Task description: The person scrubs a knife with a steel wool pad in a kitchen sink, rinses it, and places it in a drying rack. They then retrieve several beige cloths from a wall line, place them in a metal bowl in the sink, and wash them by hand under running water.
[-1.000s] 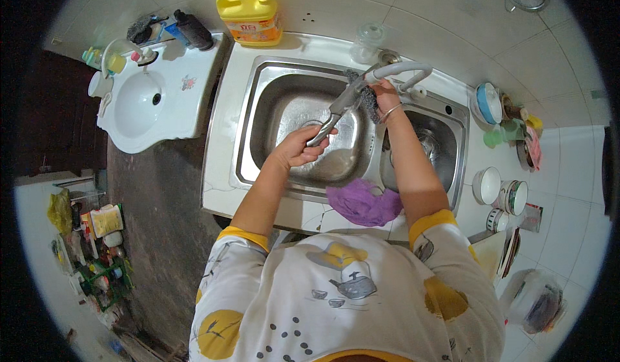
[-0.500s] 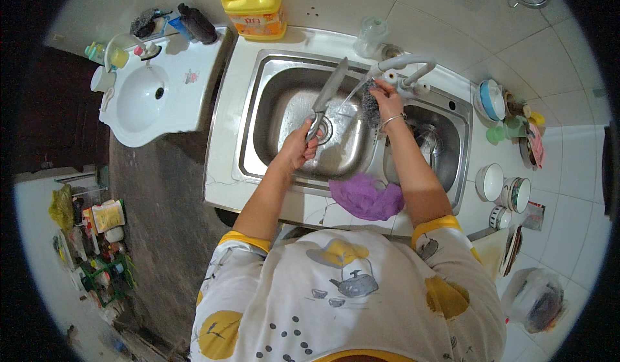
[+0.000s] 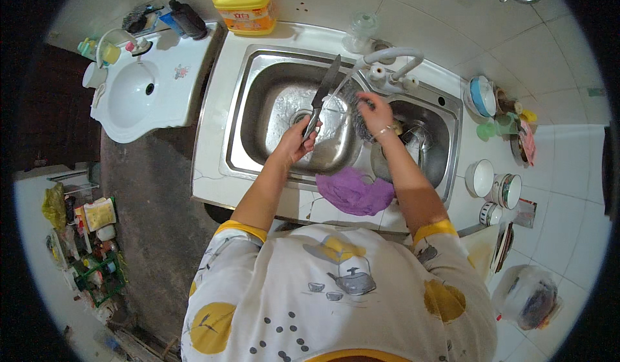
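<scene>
My left hand [image 3: 298,138] is wrapped round the handle of a kitchen knife [image 3: 327,82], whose blade points up and away over the large left basin of the steel sink [image 3: 258,126]. In my right hand [image 3: 378,114] is a grey steel wool scrubber [image 3: 360,122], partly covered by the fingers, above the divider between the basins. Just beyond it, the white faucet [image 3: 392,53] runs a thin stream of water close to the knife blade. Knife and scrubber are apart.
A purple cloth [image 3: 355,193] lies over the sink's front edge. Behind the sink stand a yellow detergent jug [image 3: 244,10] and a clear glass container [image 3: 360,32]. Bowls [image 3: 479,177] crowd the counter at the right. A white washbasin [image 3: 132,97] is at the left.
My right hand with the scrubber has moved slightly down and back from the faucet. The knife has turned so its blade looks narrower and darker. The whole view has shifted a little.
</scene>
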A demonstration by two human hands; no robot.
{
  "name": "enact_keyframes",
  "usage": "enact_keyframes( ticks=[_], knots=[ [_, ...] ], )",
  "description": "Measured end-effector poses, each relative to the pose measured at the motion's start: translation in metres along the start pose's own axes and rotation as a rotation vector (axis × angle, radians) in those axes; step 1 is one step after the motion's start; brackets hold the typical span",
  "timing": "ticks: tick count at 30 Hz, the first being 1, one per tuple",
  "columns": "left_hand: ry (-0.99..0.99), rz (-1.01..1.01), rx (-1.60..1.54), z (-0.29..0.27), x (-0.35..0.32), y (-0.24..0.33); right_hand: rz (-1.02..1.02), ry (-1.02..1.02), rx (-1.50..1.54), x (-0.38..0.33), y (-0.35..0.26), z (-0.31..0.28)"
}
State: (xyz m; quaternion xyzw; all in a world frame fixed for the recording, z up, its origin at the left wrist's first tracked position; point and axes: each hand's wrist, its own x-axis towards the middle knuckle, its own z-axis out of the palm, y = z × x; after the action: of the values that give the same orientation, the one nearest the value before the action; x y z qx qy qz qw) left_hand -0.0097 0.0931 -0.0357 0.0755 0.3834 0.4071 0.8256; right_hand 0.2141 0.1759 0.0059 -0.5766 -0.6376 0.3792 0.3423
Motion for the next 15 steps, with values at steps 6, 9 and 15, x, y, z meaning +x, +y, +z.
enact_keyframes(
  ticks=[6,9,15],
  knots=[
    [0.015,0.065,0.091,0.0,0.008,-0.012,0.016,0.021,0.007,-0.008,0.003,-0.041],
    [-0.016,0.109,0.102,0.001,0.017,-0.015,-0.004,-0.053,-0.173,-0.023,0.021,-0.067],
    [-0.079,0.245,0.14,0.027,0.051,-0.004,0.139,-0.237,-0.272,-0.05,0.054,-0.072]
  ],
)
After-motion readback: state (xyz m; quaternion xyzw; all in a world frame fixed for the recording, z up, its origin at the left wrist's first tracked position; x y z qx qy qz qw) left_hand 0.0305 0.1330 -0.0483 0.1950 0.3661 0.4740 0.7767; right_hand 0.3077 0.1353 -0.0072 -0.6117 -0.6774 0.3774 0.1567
